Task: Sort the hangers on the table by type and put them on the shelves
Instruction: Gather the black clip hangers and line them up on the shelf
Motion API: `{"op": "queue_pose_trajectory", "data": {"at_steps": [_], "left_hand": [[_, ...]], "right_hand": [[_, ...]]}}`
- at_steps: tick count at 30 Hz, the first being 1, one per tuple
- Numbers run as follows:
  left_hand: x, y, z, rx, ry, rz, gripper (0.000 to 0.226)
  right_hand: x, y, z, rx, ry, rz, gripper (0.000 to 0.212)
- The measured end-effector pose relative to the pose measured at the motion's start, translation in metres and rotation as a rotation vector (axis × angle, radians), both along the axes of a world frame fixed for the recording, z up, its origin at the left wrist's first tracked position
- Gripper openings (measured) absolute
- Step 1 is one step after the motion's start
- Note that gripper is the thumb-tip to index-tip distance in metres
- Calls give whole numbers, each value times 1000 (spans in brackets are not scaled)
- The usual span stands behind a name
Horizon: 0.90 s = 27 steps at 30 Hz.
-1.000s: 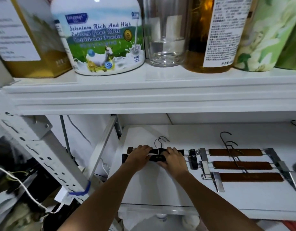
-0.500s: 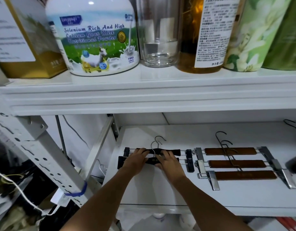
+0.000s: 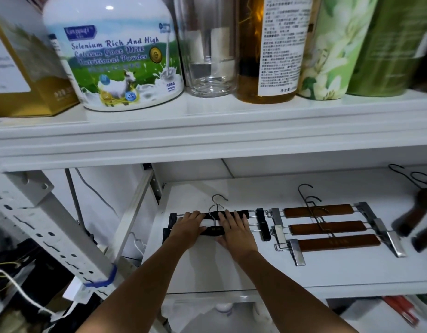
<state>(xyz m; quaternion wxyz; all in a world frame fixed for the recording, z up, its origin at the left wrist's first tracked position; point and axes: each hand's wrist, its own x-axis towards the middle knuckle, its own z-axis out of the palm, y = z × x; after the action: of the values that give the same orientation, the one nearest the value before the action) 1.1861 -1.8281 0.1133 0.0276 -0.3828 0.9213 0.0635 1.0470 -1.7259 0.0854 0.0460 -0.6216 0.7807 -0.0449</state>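
Observation:
Two black clip hangers (image 3: 212, 230) lie side by side at the left of the lower white shelf (image 3: 303, 275), hooks pointing back. My left hand (image 3: 187, 228) lies flat over their left half, and my right hand (image 3: 235, 228) lies flat over their right half, fingers straight. Right of them lie three brown wooden clip hangers (image 3: 327, 228) with metal clips, stacked in a row front to back. At the far right edge more dark brown hangers (image 3: 421, 219) show, blurred.
The upper shelf (image 3: 207, 131) carries a gold box (image 3: 22, 68), a goat milk powder tub (image 3: 116, 56), a clear glass jar (image 3: 207, 49), an amber bottle (image 3: 272, 49) and green floral canisters (image 3: 332, 49). A perforated metal upright (image 3: 54, 234) and cables stand at the left.
The view has shifted slightly. Both hands stay flat on the black hangers, which have slid a little toward the shelf's front left.

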Motion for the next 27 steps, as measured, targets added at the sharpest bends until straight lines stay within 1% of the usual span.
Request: {"op": "queue_pose_trajectory", "data": {"at_steps": [2, 5, 9, 12, 15, 20, 25, 27], "left_hand": [[-2, -1, 9, -15, -9, -4, 46], [-12, -2, 27, -63, -16, -31, 47], [-45, 11, 52, -169, 48, -118, 46], [-86, 34, 68, -140, 108, -197, 47], [-138, 66, 85, -88, 127, -288, 48], [-228, 146, 109, -43, 176, -443, 46], [-307, 249, 124, 25, 167, -621, 50], [-340, 296, 130, 18, 179, -714, 51]], "right_hand": [[-4, 3, 8, -25, 17, -15, 71], [-20, 14, 24, -80, 65, -30, 64], [-56, 46, 55, -166, 105, -96, 56], [-89, 81, 77, -222, 111, -190, 52], [-125, 124, 98, -232, 135, -274, 52], [-184, 215, 123, -241, 144, -443, 50], [-235, 332, 140, -226, 169, -661, 48], [-253, 385, 145, -217, 184, -763, 48]]}}
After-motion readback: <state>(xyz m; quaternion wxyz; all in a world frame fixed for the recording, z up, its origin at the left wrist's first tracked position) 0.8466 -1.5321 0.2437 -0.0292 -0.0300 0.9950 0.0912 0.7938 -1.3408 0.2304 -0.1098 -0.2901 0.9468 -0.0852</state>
